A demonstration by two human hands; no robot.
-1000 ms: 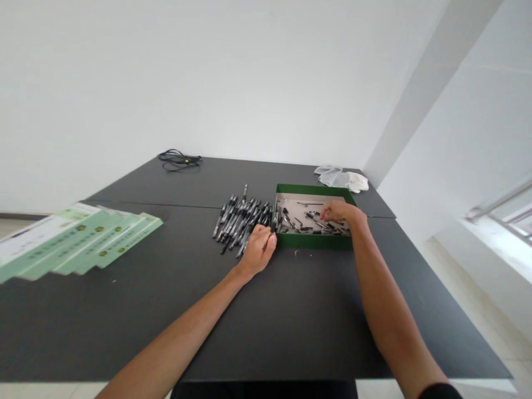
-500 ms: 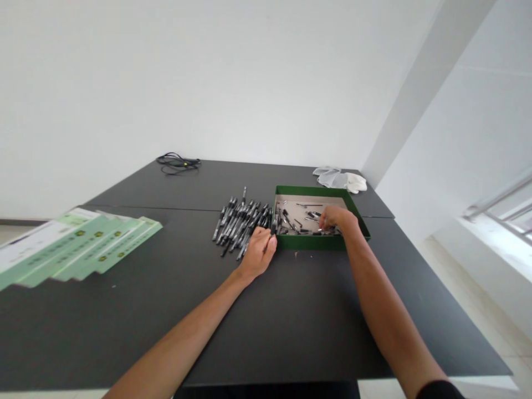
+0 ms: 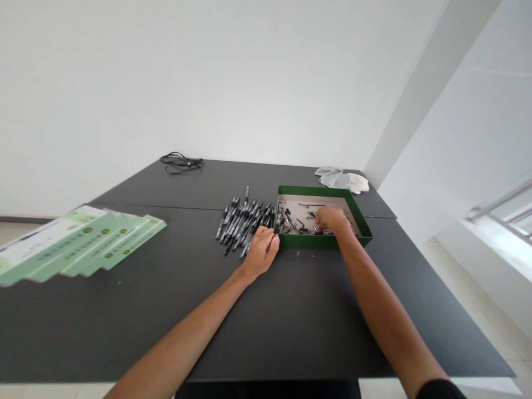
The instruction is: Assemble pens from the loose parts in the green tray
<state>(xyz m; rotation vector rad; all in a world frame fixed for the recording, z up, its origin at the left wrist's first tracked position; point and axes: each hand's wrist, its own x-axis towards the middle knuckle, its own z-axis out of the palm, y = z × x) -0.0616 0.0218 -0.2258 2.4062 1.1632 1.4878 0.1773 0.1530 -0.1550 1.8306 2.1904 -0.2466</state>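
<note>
A dark table (image 3: 311, 321) is carrying the items, a seam (image 3: 191, 208) running across it from left edge to right. A coiled black cable (image 3: 181, 162) is lying at the far left corner; translucent sheeting (image 3: 332, 177) and a white soft item (image 3: 358, 183) are lying together by the far right corner. Green-and-white printed pieces (image 3: 95, 242) are fanning along the left edge. Straddling the seam, a heap of pens (image 3: 242, 223) is resting just beside an open green box (image 3: 307, 242), the box sitting nearer the right edge.
</note>
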